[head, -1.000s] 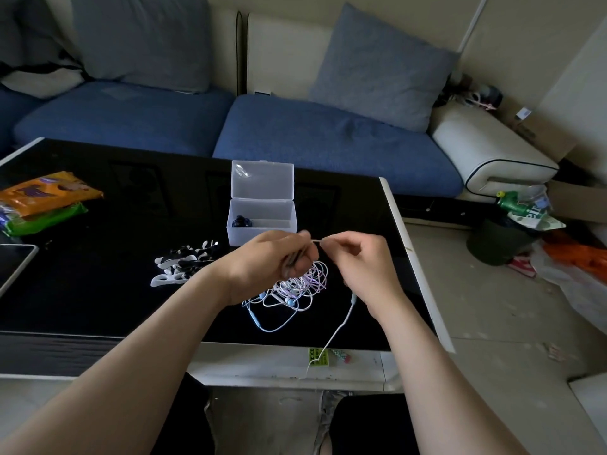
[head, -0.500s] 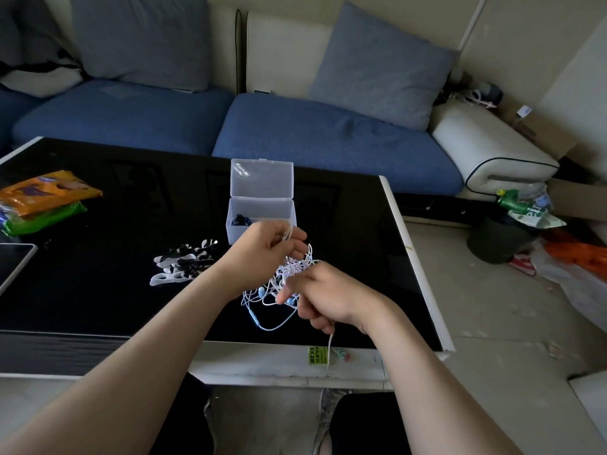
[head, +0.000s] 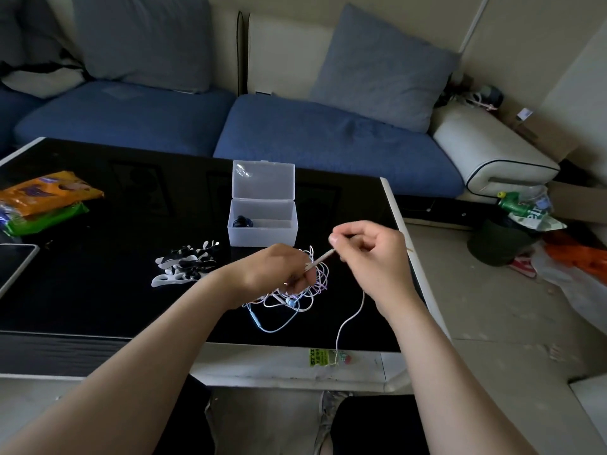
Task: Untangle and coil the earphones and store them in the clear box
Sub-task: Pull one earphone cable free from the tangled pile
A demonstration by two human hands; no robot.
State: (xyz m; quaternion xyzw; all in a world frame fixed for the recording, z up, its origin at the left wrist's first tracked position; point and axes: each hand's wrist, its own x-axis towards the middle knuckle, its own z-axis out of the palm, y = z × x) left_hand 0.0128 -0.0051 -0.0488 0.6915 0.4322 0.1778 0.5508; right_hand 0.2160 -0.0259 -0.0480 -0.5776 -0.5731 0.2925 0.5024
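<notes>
Left hand (head: 271,272) gripping tangled earphones (head: 289,302), right hand (head: 371,254) pinching one cable (head: 323,256); clear box (head: 262,237) open behind

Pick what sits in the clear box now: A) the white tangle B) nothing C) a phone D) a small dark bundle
D: a dark bundle lies at the left end of the box; the white tangle is outside it, on the table.

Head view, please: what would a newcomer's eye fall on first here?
The left hand grips a tangle of white earphones on the black table, near its front edge, while the right hand pinches one strand drawn taut from it. Just behind stands the clear box, lid open, a dark item inside.
</notes>
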